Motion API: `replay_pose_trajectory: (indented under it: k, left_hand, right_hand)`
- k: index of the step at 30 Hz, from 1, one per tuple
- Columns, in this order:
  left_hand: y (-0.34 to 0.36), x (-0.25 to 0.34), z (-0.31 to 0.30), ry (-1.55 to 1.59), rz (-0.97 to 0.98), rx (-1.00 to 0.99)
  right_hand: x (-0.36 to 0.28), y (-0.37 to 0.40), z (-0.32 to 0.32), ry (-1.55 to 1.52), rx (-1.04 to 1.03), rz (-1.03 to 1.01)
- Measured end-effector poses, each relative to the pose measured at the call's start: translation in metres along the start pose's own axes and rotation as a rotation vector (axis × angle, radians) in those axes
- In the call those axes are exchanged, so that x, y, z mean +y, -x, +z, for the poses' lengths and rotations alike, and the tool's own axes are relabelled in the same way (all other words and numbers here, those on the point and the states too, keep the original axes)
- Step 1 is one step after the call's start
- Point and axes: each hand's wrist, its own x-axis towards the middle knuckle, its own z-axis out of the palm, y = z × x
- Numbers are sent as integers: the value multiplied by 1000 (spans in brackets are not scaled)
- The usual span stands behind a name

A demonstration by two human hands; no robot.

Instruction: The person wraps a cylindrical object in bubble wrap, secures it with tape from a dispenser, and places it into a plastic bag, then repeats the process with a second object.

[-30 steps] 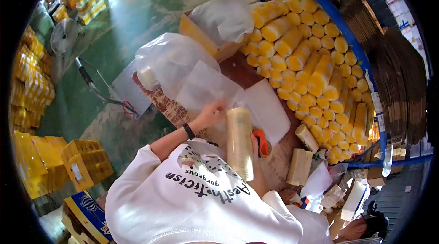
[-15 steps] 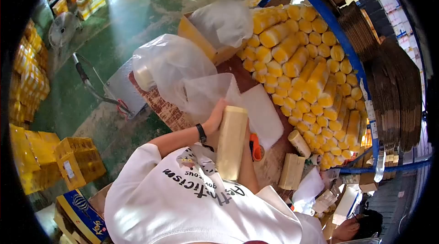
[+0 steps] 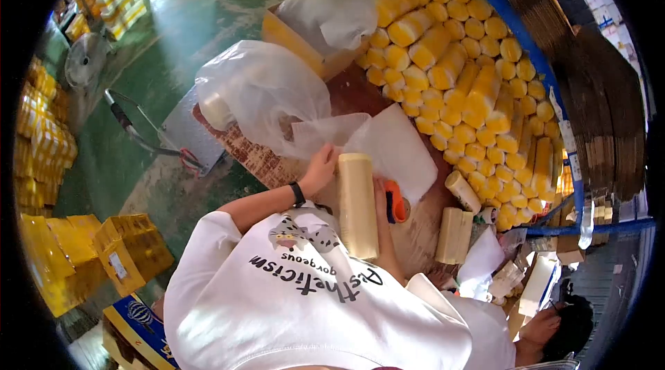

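Note:
A pale cream cylindrical roll (image 3: 357,207) stands close against my shirt, long side toward me. My right hand (image 3: 379,194) is mostly hidden behind it, its fingers wrapped along the far right side. My left hand (image 3: 321,170), with a black watch on the wrist, is closed at the roll's upper left. Its fingertips meet the edge of a clear plastic bag (image 3: 277,103), whose loose mouth spreads above both hands. Inside the bag's far left part another pale roll (image 3: 217,111) shows. Beside my right hand lies an orange tape dispenser (image 3: 395,201).
A white sheet (image 3: 398,152) lies on the worn red tabletop (image 3: 433,210). Yellow-and-white rolls (image 3: 464,86) are piled to the right, with two cream bundles (image 3: 454,235) nearer. A lined carton (image 3: 298,41) stands beyond. Another person (image 3: 554,332) is at lower right.
The roll stands slightly more upright. My left hand has shifted left, slightly off the roll. The bag's mouth has spread lower and wider. The whole view has shifted a little.

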Motion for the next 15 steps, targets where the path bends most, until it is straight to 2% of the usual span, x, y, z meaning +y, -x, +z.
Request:
replay_pose_trajectory:
  k: [2,5,8,11,15]
  left_hand:
    - [8,5,-6,-42,13,-52]
    - [1,-22,-12,-179,183,-108]
    - [-4,-53,-17,-319,268,-56]
    - [6,-32,-22,-337,194,-152]
    - [8,-15,-10,-330,305,-181]
  right_hand:
    - [1,9,-5,-14,12,18]
    - [-2,18,-8,-43,16,55]
    - [-13,25,-15,-52,-20,102]
    - [-33,33,-32,-12,-102,152]
    - [-58,42,-51,-12,-228,203]
